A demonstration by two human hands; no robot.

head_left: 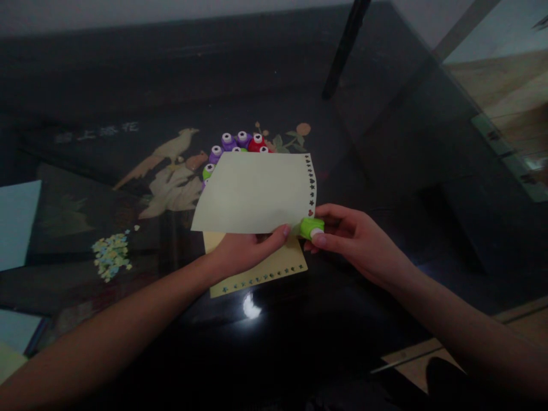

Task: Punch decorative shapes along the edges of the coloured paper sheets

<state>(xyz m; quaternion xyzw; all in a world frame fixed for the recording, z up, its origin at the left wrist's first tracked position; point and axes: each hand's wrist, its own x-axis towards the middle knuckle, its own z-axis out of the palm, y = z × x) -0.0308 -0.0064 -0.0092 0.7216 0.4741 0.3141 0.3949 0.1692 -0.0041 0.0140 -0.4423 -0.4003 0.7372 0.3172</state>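
My left hand [252,248] grips the near edge of a pale cream sheet of paper [257,191], thumb on top and the other fingers hidden beneath. Small cut-out shapes run in a row along that sheet's right edge. In my right hand [351,234] is a green craft punch [311,228], pinched between thumb and fingers at the sheet's lower right corner. Under the raised sheet lies a yellow sheet of paper [257,274], with punched shapes along its near edge. Several purple, red and green craft punches [229,141] stand behind the cream sheet, which partly hides them.
A pile of small paper cut-outs [111,254] lies to the left on the dark glossy table [171,342]. Blue paper [19,222] rests at the far left, with more sheets below it. A black pole [346,48] rises at the back.
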